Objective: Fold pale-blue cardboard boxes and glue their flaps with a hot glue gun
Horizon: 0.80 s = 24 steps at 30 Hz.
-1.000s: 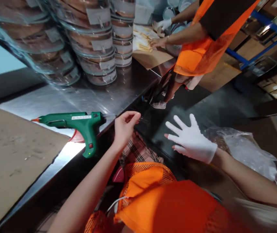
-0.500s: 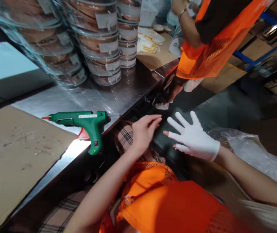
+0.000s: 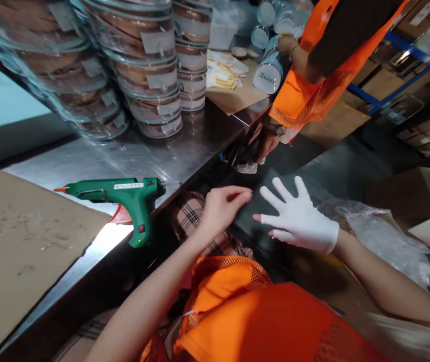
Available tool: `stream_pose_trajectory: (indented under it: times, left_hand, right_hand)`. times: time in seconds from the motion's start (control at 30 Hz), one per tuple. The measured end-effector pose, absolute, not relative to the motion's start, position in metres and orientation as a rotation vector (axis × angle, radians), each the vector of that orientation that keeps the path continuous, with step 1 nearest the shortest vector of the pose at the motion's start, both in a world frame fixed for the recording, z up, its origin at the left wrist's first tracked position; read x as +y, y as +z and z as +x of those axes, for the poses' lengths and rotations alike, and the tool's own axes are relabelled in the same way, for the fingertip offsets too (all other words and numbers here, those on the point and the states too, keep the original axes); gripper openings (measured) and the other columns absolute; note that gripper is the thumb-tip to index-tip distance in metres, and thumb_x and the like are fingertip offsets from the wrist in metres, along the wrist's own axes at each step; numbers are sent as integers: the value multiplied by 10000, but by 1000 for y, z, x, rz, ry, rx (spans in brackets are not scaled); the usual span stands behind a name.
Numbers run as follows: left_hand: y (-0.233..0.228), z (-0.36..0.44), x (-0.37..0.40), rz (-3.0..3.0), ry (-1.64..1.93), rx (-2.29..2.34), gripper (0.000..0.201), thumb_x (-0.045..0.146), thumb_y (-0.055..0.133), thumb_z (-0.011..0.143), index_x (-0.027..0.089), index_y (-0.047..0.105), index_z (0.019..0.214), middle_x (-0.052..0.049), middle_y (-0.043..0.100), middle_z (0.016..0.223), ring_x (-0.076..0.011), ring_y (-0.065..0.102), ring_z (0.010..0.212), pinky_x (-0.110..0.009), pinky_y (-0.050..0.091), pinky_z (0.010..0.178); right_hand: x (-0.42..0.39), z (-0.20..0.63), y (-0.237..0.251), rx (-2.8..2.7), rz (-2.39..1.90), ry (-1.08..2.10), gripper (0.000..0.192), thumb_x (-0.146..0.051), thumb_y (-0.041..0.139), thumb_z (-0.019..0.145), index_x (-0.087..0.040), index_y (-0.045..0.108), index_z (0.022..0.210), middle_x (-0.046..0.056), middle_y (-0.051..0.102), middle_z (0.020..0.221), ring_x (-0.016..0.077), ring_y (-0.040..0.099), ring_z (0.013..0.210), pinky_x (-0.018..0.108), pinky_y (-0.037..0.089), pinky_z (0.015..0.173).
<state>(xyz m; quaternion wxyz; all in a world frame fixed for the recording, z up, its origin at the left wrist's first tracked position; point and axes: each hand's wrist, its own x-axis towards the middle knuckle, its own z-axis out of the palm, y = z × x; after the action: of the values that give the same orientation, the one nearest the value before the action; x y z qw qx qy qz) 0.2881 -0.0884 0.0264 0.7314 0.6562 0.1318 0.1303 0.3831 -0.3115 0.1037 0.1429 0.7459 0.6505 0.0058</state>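
My left hand (image 3: 221, 210) is bare and held over my lap, its thumb and fingertips pinched together. Whatever may be between the tips is too small to make out. To its right is my right hand (image 3: 294, 216), in a white glove (image 3: 303, 223) that leaves the tips of two digits bare. Its fingers are spread wide with nothing in them, a short gap from my left hand. A green glue gun (image 3: 124, 193) with an orange nozzle and a red trigger lies on the metal table (image 3: 196, 146), left of my left hand, its handle jutting past the edge.
Stacked clear round containers (image 3: 154, 83) line the table's back. Cardboard (image 3: 30, 261) covers its near left. A co-worker in an orange vest (image 3: 309, 90) stands ahead, one hand at round containers (image 3: 267, 75). Clear plastic wrapping (image 3: 381, 231) and a box (image 3: 407, 196) lie to the right.
The view has shifted slightly, and the glue gun sits a little lower left. My left fingers remain pinched, the right spread. The co-worker's arm has come down, beside a now visible lettered container.
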Motion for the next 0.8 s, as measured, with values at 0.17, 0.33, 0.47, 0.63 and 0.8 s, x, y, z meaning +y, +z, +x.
stream_pose_trajectory:
  times: [0.17,0.33,0.47,0.63,0.8]
  left_hand:
    - [30,288,-128,1288,-136,15,310,477,856,794,174,878,852,-44,832,841,-191,695,740,-295,515,730]
    - [26,289,-126,1003,-58,261,441,502,989,598,152,854,830,-58,796,783,-153,657,678,-288,543,685]
    - [18,294,-99,988,254,475,475,514,989,586,144,808,823,-40,763,752,-139,678,661,-287,583,696]
    - [20,291,-60,1044,730,581,465,558,933,694,158,764,862,-14,733,765,-129,682,680,-257,577,690]
    - [32,290,-40,851,1185,646,371,497,895,785,186,719,885,21,706,809,-105,677,733,-249,587,776]
  right_hand:
    - [-305,383,96,1963,2131,47,550,-552,745,958,-322,696,1455,169,355,1769,535,262,1619,894,178,1163]
    - [-303,380,100,1960,2137,65,537,-514,739,971,-346,676,1477,176,365,1762,531,269,1620,885,189,1161]
    - [-306,377,106,1915,2145,46,611,-493,792,935,-415,625,1518,166,343,1774,548,281,1609,898,207,1132]
    - [-315,382,102,1860,2178,34,595,-507,788,940,-440,626,1510,164,340,1776,543,302,1603,894,216,1130]
    - [-318,386,102,1865,2146,18,513,-504,735,961,-453,672,1468,87,462,1724,566,308,1588,918,188,1138]
